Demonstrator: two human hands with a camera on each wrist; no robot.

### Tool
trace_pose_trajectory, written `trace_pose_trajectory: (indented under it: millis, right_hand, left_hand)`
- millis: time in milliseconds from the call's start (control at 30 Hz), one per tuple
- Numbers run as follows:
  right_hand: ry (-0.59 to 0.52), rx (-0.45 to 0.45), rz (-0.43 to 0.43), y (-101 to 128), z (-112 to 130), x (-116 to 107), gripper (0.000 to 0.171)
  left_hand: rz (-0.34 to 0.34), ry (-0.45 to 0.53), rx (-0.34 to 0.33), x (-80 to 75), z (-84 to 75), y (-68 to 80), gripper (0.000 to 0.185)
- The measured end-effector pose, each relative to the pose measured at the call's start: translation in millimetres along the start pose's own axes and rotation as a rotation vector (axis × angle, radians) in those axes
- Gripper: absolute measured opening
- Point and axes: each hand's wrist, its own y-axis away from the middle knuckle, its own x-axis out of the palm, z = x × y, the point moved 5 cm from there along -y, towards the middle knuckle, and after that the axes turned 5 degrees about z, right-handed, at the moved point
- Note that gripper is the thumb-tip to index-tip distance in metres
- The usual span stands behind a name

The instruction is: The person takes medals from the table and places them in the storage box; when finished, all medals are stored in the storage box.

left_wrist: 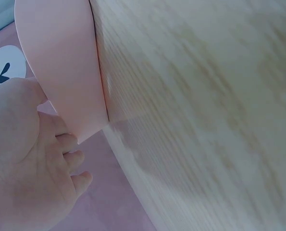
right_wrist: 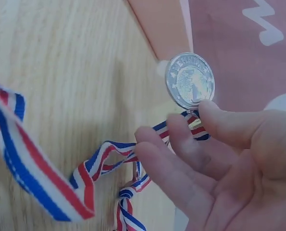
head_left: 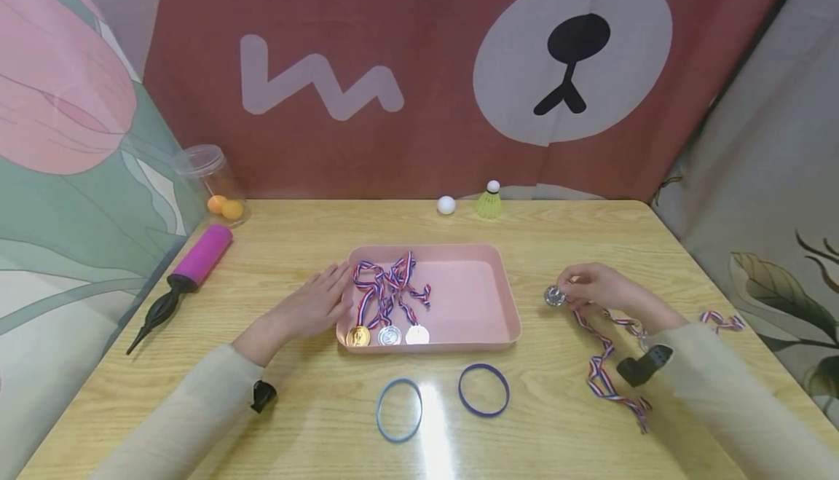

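Three medals (head_left: 388,335) already lie in the pink tray (head_left: 505,305) at frame centre; the right hand (head_left: 599,288) pinches a fourth, silver medal (head_left: 554,296) beside it, while the left hand (head_left: 314,305) rests against the tray, fingers relaxed.

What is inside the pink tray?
Inside the pink tray lie three medals: a gold medal, a silver medal and a pale medal, with their striped ribbons tangled together. The ribbons hide the tray floor beneath them.

Two blue wristbands (head_left: 400,409) lie on the wooden table (head_left: 295,240). A pink pump (head_left: 186,272) and a jar of orange balls (head_left: 210,181) sit far left. A white ball (head_left: 446,205) and a shuttlecock (head_left: 489,200) stand at the back.
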Motion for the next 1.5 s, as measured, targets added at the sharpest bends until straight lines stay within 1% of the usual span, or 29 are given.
trace_pose_trajectory:
  millis: [100,233,467,633,733,800,867,1000,1067,1233,1400,1500]
  right_hand:
    - [-0.045,-0.021,0.012,3.1,2.2,-2.3,0.016]
    - [-0.066,-0.070,0.003,8.5,10.1,-8.0,0.016]
    - [-0.145,-0.172,-0.078,21.1,32.4,-23.0,0.028]
    - [-0.127,-0.252,-0.171,29.4,46.9,-33.9,0.027]
    - [-0.099,-0.294,-0.230,33.1,55.0,-40.5,0.019]
    - [-0.074,-0.316,-0.271,35.2,61.7,-45.0,0.018]
    - [-0.054,-0.306,-0.319,37.9,68.6,-49.0,0.021]
    - [-0.049,-0.271,-0.408,43.3,84.7,-54.5,0.028]
    - [-0.043,-0.278,-0.444,45.9,93.3,-56.2,0.030]
    - [-0.016,-0.337,-0.494,50.1,114.8,-59.4,0.030]
    - [-0.031,-0.396,-0.494,52.2,133.5,-58.4,0.033]
    - [-0.027,-0.404,-0.492,54.1,145.1,-55.2,0.034]
  left_hand:
    - [0.004,-0.001,-0.001,0.1,-0.2,0.2,0.056]
    - [0.009,-0.002,-0.005,0.3,-0.1,-0.1,0.056]
    - [0.008,-0.004,-0.008,0.4,0.2,0.1,0.056]
    - [-0.003,-0.001,-0.005,0.6,0.2,0.4,0.055]
    - [-0.010,0.001,-0.002,1.2,0.8,0.0,0.055]
    - [-0.011,0.001,-0.002,1.6,1.4,0.0,0.055]
    - [-0.010,0.000,-0.003,1.8,1.8,0.0,0.056]
    - [-0.004,0.000,-0.004,1.6,1.5,0.4,0.056]
    - [-0.003,0.005,-0.003,1.3,1.0,0.4,0.055]
    - [-0.002,0.013,-0.005,0.2,-1.0,0.6,0.055]
    - [-0.003,0.005,-0.006,1.7,-0.2,-0.2,0.055]
    - [-0.002,0.000,-0.007,2.6,0.7,-0.6,0.055]
